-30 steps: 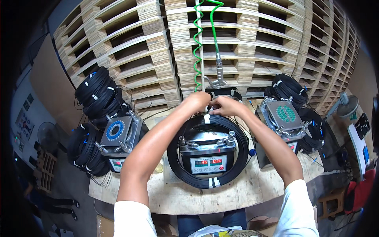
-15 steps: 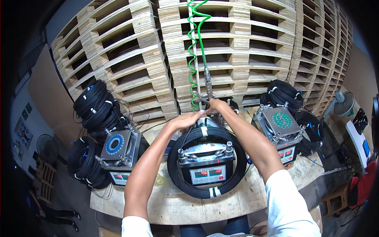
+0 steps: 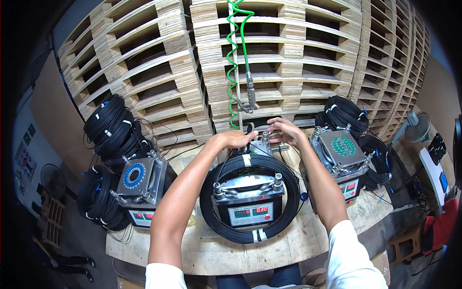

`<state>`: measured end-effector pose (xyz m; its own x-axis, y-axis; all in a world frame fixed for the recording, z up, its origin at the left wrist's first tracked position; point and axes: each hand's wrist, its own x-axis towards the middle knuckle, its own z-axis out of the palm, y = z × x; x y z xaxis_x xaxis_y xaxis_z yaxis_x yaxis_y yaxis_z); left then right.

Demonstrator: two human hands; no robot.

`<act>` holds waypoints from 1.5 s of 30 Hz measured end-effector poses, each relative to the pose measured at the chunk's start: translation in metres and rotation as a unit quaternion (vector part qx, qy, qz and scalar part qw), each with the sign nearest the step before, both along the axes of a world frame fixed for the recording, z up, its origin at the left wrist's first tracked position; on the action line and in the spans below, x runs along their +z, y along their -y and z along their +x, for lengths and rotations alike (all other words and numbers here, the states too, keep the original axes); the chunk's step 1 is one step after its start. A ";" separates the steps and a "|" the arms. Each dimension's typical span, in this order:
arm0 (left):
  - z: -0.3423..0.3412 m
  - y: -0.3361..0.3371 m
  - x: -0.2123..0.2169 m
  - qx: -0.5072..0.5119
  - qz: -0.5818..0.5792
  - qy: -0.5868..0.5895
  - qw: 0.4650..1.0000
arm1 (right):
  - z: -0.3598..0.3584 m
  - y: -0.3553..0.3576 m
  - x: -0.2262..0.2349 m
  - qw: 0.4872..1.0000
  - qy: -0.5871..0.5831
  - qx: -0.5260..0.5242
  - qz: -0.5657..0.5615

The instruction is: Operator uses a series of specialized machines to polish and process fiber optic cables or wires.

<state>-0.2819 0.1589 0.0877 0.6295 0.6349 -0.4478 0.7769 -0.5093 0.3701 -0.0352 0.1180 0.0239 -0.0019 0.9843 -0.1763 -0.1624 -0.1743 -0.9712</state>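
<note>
A coil of black cable (image 3: 210,212), bound with white tape, rests around the front of the middle machine (image 3: 251,216), which has a lit display and a metal clamp plate on top. Behind the coil, my left hand (image 3: 236,139) is closed at the machine's back, fingers together near a small dark loop; what it pinches is too small to make out. Just to its right, my right hand (image 3: 288,132) is beside the rear metal post, its fingers apart and curved, with nothing visible in them. An air blow gun (image 3: 251,96) hangs above both hands on a green hose (image 3: 244,43).
A machine with a blue ring of fittings (image 3: 134,177) stands left; another with green pieces (image 3: 343,147) stands right. Black cable coils (image 3: 109,126) are stacked beside them on the wooden table (image 3: 192,255). Wooden pallets (image 3: 250,65) rise behind. A fan (image 3: 417,126) stands far right.
My right hand has come away from the blow gun and shifted right, its fingers spreading. The gun now hangs higher and free. My left hand stays at the machine's rear, slightly higher.
</note>
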 end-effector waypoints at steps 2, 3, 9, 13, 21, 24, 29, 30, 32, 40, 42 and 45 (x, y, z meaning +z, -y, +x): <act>0.002 0.004 -0.003 -0.009 0.010 0.045 0.999 | 0.011 0.011 -0.011 0.998 -0.047 0.025 0.042; 0.001 0.006 -0.005 -0.015 0.021 0.088 0.996 | 0.013 0.011 -0.019 0.995 -0.056 0.034 0.071; 0.006 -0.002 -0.018 -0.052 0.065 0.060 0.995 | 0.009 -0.010 -0.022 0.978 0.208 0.007 0.006; 0.004 -0.005 -0.019 -0.049 0.061 0.043 0.996 | -0.009 -0.001 -0.017 0.991 0.125 -0.014 -0.038; 0.011 -0.017 -0.024 -0.051 0.071 0.059 0.994 | 0.008 -0.014 -0.029 0.993 -0.002 0.103 0.058; 0.017 -0.014 -0.020 -0.049 0.065 0.064 0.995 | 0.024 -0.024 -0.040 0.984 0.140 0.104 0.042; 0.004 -0.013 -0.022 -0.034 0.085 0.073 0.993 | 0.003 0.002 -0.027 0.998 -0.042 0.038 0.040; -0.002 -0.014 -0.023 -0.033 0.089 0.073 0.993 | -0.002 0.002 -0.024 0.996 -0.059 0.046 0.051; 0.004 -0.009 -0.017 -0.042 0.081 0.083 0.992 | 0.008 0.003 -0.024 0.995 -0.071 0.041 0.063; -0.005 -0.029 -0.027 -0.070 0.031 0.086 0.993 | -0.004 -0.016 -0.030 0.995 0.068 0.019 0.073; -0.028 -0.040 -0.022 -0.072 0.006 0.141 0.987 | -0.013 0.000 -0.019 0.995 0.092 -0.024 0.021; -0.053 -0.054 -0.041 0.068 -0.114 0.308 0.942 | 0.011 0.014 -0.018 0.987 0.143 -0.025 0.063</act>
<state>-0.3348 0.2129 0.0467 0.7340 0.6602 -0.1593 0.4314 -0.2721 0.8602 -0.0242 0.1038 0.0057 0.0801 0.9960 -0.0384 0.1171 -0.0477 -0.9920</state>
